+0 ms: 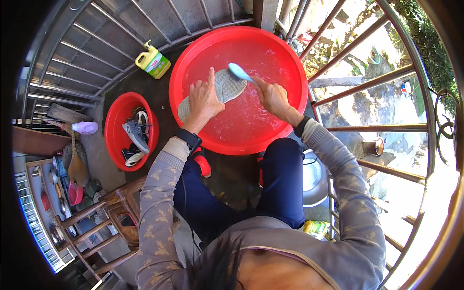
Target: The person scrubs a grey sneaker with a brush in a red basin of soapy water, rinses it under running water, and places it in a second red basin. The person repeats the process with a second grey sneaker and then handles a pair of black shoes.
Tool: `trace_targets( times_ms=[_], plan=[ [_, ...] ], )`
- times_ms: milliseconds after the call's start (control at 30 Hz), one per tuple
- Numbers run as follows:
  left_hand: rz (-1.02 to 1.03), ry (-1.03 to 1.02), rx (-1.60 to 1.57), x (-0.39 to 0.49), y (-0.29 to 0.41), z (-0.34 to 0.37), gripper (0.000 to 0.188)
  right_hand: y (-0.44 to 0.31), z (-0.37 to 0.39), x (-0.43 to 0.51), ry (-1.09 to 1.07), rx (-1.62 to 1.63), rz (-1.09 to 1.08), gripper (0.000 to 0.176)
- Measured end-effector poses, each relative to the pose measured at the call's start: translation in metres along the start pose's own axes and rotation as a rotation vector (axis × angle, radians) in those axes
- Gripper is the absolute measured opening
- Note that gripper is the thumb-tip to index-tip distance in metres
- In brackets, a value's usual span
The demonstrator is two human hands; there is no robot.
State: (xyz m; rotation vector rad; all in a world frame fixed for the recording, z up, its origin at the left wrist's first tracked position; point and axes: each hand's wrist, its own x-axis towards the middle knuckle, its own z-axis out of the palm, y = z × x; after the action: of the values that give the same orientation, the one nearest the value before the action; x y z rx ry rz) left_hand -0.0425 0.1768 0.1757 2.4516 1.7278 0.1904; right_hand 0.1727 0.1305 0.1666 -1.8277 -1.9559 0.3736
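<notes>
A large red plastic basin (250,141) holding water stands in front of me. A shoe (230,87) lies across its left part with the grey patterned sole facing up. My left hand (205,99) holds the shoe at its middle, index finger stretched out along it and thumb spread. My right hand (273,98) grips a light blue brush (239,72) by the handle; its head is over the toe or heel end of the sole, I cannot tell which. The bristles are hidden beneath the head.
Left of the basin are a smaller red basin (113,134) with several shoes, a yellow detergent jug (154,61) and a purple bottle (85,127). A wooden chair (125,217) stands at lower left, a metal basin (314,177) beside my right knee. Metal railings (380,128) enclose both sides.
</notes>
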Motion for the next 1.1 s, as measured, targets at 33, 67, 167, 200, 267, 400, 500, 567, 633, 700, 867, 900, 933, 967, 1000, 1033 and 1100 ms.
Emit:
trace_targets(
  times_ms=[33, 67, 167, 200, 267, 400, 500, 567, 633, 700, 867, 900, 933, 967, 1000, 1033, 1100],
  plan=[
    [0.002, -0.014, 0.007, 0.000, 0.001, 0.001, 0.113, -0.002, 0.002, -0.001, -0.061, 0.029, -0.011, 0.036],
    [0.006, -0.023, 0.021, 0.000, 0.002, 0.001, 0.113, -0.004, 0.002, 0.000, -0.008, 0.031, -0.017, 0.036],
    [0.015, -0.022, 0.016, -0.001, 0.004, -0.001, 0.109, -0.010, 0.008, -0.008, -0.046, 0.098, -0.167, 0.040],
    [-0.017, -0.061, 0.027, -0.001, 0.004, -0.003, 0.106, -0.011, 0.010, -0.009, -0.125, 0.133, -0.261, 0.041],
    [0.026, 0.026, 0.008, -0.002, 0.004, -0.007, 0.106, -0.007, 0.013, -0.009, -0.225, 0.095, -0.410, 0.043],
    [0.037, 0.005, 0.001, -0.003, 0.002, -0.011, 0.111, 0.018, 0.015, 0.008, 0.055, -0.214, -0.128, 0.042],
    [0.044, 0.001, 0.013, -0.001, 0.000, -0.010, 0.111, 0.026, 0.015, 0.010, 0.079, -0.074, -0.008, 0.040],
    [0.001, -0.040, 0.004, 0.000, -0.003, -0.007, 0.108, 0.021, 0.015, -0.003, -0.045, 0.020, -0.104, 0.040],
    [-0.078, -0.050, 0.007, 0.001, -0.005, -0.006, 0.110, 0.011, 0.012, -0.018, -0.089, 0.061, -0.219, 0.041],
    [-0.130, -0.025, -0.022, 0.002, -0.006, -0.006, 0.110, 0.007, 0.006, -0.019, -0.225, 0.132, -0.433, 0.043],
    [-0.026, -0.033, -0.068, 0.001, 0.000, -0.005, 0.109, 0.015, -0.005, 0.000, -0.071, -0.278, -0.142, 0.046],
    [-0.053, -0.068, -0.057, 0.000, 0.002, -0.004, 0.111, 0.017, -0.005, 0.003, -0.069, -0.270, -0.118, 0.045],
    [-0.052, -0.055, -0.056, 0.001, 0.004, -0.004, 0.113, 0.017, -0.006, 0.002, -0.003, -0.324, -0.070, 0.045],
    [-0.030, -0.014, -0.088, 0.001, 0.005, -0.004, 0.114, 0.014, -0.005, -0.002, -0.052, -0.230, -0.132, 0.046],
    [-0.073, -0.029, -0.073, 0.000, 0.005, -0.003, 0.114, 0.012, -0.005, -0.005, -0.098, -0.159, -0.258, 0.046],
    [-0.075, -0.012, -0.074, 0.001, 0.004, -0.003, 0.114, 0.006, -0.004, -0.014, -0.175, -0.068, -0.366, 0.047],
    [-0.076, -0.018, -0.080, 0.002, 0.002, -0.003, 0.114, 0.001, -0.003, -0.019, -0.110, -0.046, -0.366, 0.047]
  ],
)
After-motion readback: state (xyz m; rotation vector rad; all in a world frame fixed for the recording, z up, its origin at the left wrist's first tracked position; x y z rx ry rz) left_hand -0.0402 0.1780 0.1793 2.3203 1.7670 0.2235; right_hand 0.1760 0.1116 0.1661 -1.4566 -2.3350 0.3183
